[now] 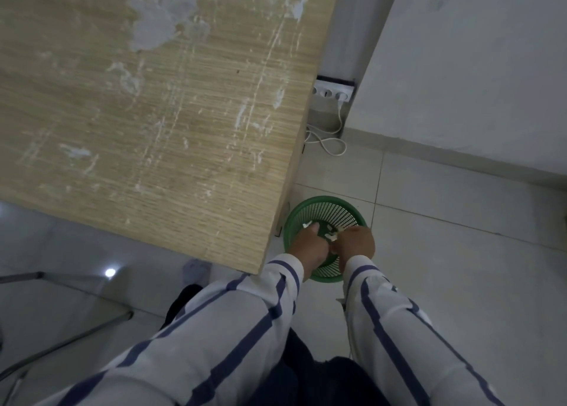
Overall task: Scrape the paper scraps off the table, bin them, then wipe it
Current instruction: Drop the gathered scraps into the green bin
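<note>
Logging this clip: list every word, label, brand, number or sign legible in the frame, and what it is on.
None: no readable text anywhere in this view.
White wall socket strip: no marking legible, too small and blurred.
Green round plastic mesh waste basket: no label visible.
Scratched light wood-grain table top: only pale stuck paper residue, no print.
Blue-striped white shirt sleeves: pattern only, no lettering.
</note>
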Action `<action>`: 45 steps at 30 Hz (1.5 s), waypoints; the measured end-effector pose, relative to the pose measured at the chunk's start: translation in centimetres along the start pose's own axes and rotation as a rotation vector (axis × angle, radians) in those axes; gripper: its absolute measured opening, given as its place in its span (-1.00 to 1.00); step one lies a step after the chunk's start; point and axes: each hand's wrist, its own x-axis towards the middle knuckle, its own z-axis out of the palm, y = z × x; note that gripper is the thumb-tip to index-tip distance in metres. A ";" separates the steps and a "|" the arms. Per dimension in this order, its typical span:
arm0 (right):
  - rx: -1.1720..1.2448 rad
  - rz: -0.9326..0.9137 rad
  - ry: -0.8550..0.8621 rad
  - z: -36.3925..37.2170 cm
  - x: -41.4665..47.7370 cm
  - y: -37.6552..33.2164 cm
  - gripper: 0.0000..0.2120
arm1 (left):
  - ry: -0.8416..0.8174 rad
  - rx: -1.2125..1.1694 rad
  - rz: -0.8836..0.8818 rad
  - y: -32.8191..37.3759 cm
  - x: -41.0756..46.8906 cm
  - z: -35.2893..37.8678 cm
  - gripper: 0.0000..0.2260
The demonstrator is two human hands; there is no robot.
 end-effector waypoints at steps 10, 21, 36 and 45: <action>0.461 0.137 -0.092 1.5 1.0 -0.5 -0.82 | -0.021 -0.020 -0.023 -1.2 1.1 -0.3 -0.46; 0.511 0.123 -0.037 1.2 0.6 -0.1 -0.82 | -0.037 0.013 0.022 -0.9 -0.9 -0.3 -0.51; 0.931 -0.189 0.211 -16.7 -13.2 -1.9 -0.86 | 0.108 0.103 0.363 8.2 -16.0 -0.9 -0.61; 0.765 -0.536 0.349 -26.2 -21.7 -13.1 -0.80 | 0.359 0.245 0.776 15.0 -27.2 -14.2 -0.67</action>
